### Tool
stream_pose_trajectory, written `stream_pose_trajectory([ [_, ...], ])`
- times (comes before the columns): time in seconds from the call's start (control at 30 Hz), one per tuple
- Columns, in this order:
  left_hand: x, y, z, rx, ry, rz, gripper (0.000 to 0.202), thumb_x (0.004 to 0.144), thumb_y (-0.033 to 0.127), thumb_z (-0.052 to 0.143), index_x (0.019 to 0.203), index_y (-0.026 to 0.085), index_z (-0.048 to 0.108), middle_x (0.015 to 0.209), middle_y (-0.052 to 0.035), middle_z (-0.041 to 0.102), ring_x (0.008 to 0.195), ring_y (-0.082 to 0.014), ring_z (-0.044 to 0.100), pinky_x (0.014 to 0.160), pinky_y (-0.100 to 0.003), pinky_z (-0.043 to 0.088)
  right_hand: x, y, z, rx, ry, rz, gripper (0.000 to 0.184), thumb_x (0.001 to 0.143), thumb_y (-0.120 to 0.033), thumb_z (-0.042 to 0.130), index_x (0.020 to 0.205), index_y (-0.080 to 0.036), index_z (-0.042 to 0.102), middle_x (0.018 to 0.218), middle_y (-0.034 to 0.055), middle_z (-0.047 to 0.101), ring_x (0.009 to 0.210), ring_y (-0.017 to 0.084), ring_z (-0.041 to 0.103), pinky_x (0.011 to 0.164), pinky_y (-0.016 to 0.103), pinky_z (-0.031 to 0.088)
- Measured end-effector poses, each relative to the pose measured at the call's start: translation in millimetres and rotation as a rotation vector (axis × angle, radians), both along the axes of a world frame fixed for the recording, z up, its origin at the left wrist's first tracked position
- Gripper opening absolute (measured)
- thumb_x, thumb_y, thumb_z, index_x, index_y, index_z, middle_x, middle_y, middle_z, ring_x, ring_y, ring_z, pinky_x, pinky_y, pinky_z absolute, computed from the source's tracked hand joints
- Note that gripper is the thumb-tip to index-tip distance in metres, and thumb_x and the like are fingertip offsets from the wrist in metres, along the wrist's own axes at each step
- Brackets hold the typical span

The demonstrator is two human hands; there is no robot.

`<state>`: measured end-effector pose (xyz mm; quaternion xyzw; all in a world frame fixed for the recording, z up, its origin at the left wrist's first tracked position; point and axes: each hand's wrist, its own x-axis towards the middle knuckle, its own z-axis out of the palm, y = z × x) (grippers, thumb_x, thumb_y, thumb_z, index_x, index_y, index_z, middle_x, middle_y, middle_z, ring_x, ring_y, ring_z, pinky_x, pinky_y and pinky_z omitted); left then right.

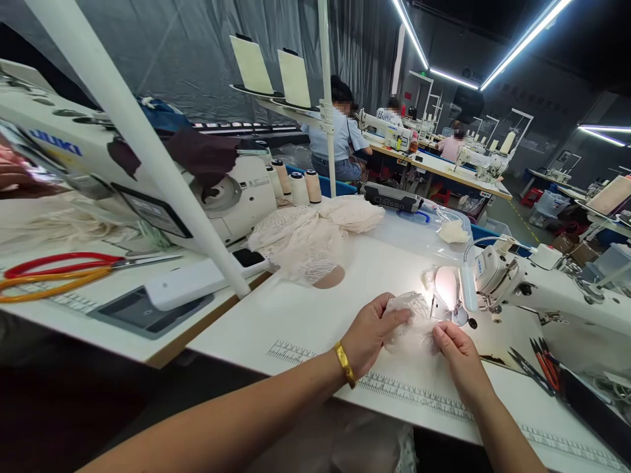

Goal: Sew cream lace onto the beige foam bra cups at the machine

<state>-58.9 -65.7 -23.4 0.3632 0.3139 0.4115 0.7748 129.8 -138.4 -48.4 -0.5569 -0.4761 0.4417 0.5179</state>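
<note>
Between my two hands is a piece of sheer cream lace fabric (408,328), just in front of the lit needle area of a white sewing machine (513,276). My left hand (373,332) pinches its left side, thumb on top; a gold bracelet circles that wrist. At the fabric's right edge, my right hand (456,351) closes thumb against fingers on the lace. Both hands are over the white table (305,322), above a printed ruler strip (414,393). The fingertips beneath the fabric are partly hidden.
A heap of cream lace (315,233) lies at the table's back left. Black snips (532,369) rest at the right. On the neighbouring table are red-and-orange-handled scissors (64,269) and a JUKI machine (98,157). A white pole (148,157) slants across the left; co-workers sit behind.
</note>
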Motion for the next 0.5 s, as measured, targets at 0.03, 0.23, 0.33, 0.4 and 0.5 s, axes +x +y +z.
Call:
stream_pose_trajectory([
  [0.03, 0, -1, -1.6, -0.002, -0.004, 0.004, 0.057, 0.058, 0.048, 0.098, 0.086, 0.019, 0.058, 0.081, 0.0026, 0.066, 0.074, -0.0139, 0.061, 0.071, -0.026, 0.05, -1, -2, 2.7, 0.031, -0.04, -0.009, 0.043, 0.091, -0.064, 0.07, 0.081, -0.023, 0.072, 0.085, 0.0021, 0.063, 0.084, 0.02, 0.057, 0.079, 0.03, 0.046],
  [0.23, -20, 15, -10.2, 0.485, 0.524, -0.17, 0.046, 0.084, 0.061, 0.076, 0.09, 0.021, 0.054, 0.078, 0.0035, 0.06, 0.069, -0.0148, 0.057, 0.062, -0.025, 0.047, 7, -13, -7.2, 0.074, -0.083, -0.106, 0.038, 0.095, -0.06, 0.066, 0.097, -0.024, 0.078, 0.105, 0.0074, 0.073, 0.1, 0.026, 0.063, 0.092, 0.037, 0.049],
  [0.33, -46, 43, -3.0, 1.006, 1.199, -0.162, 0.024, 0.096, 0.039, 0.069, 0.11, 0.021, 0.064, 0.112, -0.0064, 0.07, 0.104, -0.0233, 0.067, 0.091, -0.035, 0.053, 18, -9, -24.3, -0.006, 0.036, -0.101, 0.041, 0.087, -0.063, 0.074, 0.086, -0.023, 0.073, 0.085, 0.0055, 0.07, 0.081, 0.023, 0.06, 0.076, 0.035, 0.05],
  [0.4, -64, 63, 2.5, 1.091, 1.528, -0.034, 0.025, 0.095, 0.019, 0.066, 0.12, 0.018, 0.065, 0.125, -0.0144, 0.067, 0.122, -0.0326, 0.062, 0.105, -0.047, 0.048, 23, -4, -30.7, -0.037, 0.105, -0.089, 0.039, 0.084, -0.062, 0.078, 0.086, -0.023, 0.072, 0.081, 0.0041, 0.068, 0.074, 0.02, 0.058, 0.07, 0.032, 0.048],
  [0.5, -80, 87, 5.2, 1.031, 1.72, 0.016, 0.032, 0.09, -0.001, 0.051, 0.112, 0.012, 0.07, 0.115, -0.0214, 0.069, 0.116, -0.0384, 0.064, 0.099, -0.053, 0.05, 23, 0, -29.4, -0.077, 0.162, -0.045, 0.039, 0.081, -0.057, 0.082, 0.095, -0.022, 0.073, 0.082, 0.0041, 0.069, 0.074, 0.02, 0.059, 0.069, 0.031, 0.047],
])
